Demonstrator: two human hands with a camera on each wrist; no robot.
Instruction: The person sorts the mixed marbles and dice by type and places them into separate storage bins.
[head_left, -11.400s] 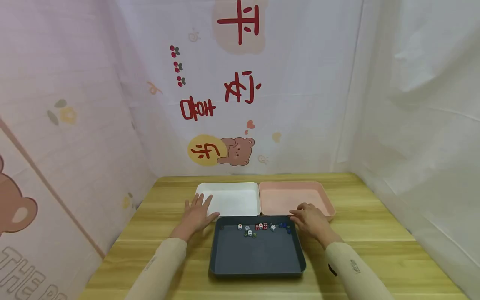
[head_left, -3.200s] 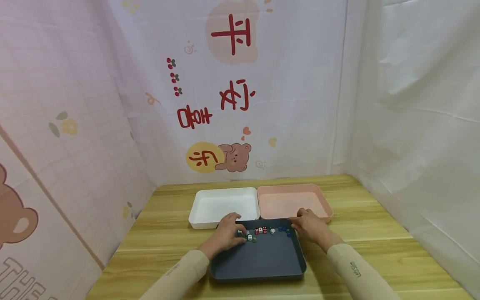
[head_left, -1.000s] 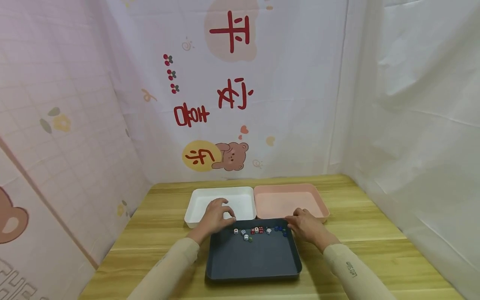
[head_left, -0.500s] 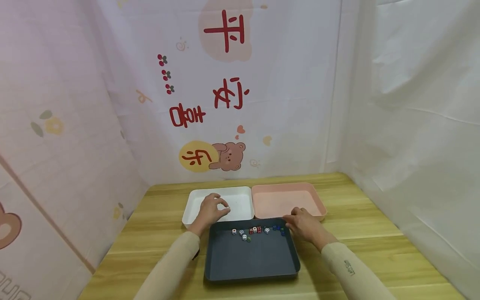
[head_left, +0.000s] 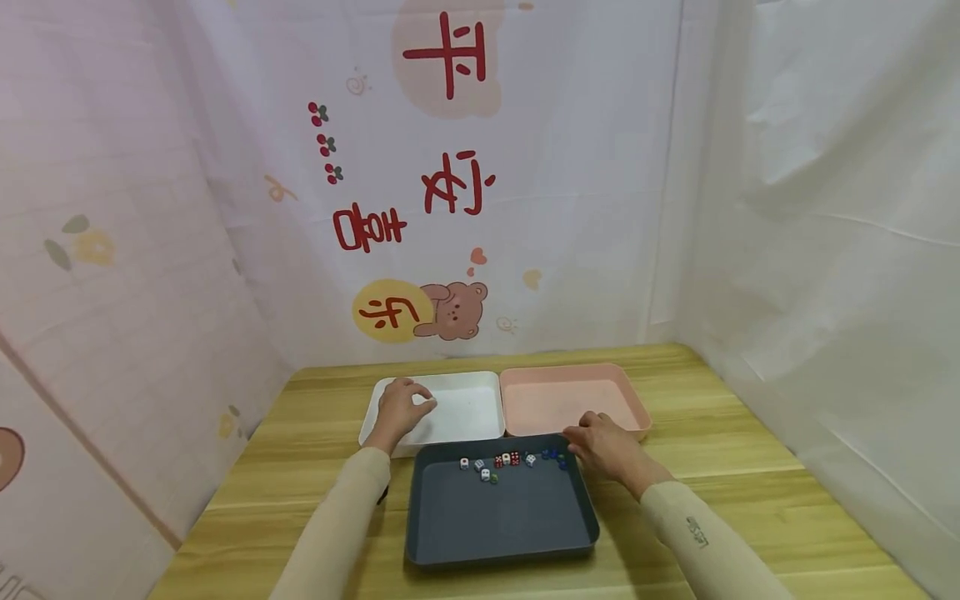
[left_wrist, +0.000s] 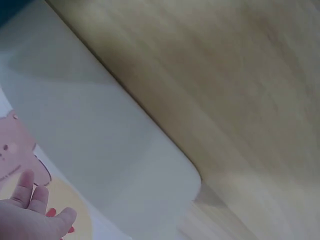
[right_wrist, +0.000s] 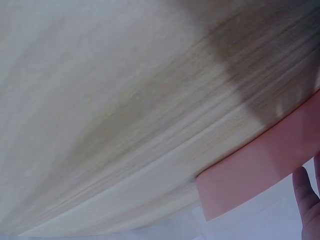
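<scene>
My left hand [head_left: 397, 410] pinches a small piece [head_left: 433, 401]; release low over the white tray [head_left: 472, 410]. Whether my right hand [head_left: 609, 450] grips, I can't tell.

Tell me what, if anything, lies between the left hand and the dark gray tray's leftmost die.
Only walls: the left hand is over the white tray; that tray's near wall and the far wall of the dark gray tray come before the leftmost die. Nothing else visible intervenes.

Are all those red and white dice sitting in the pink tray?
No, the dice lie in the dark gray tray.
</scene>
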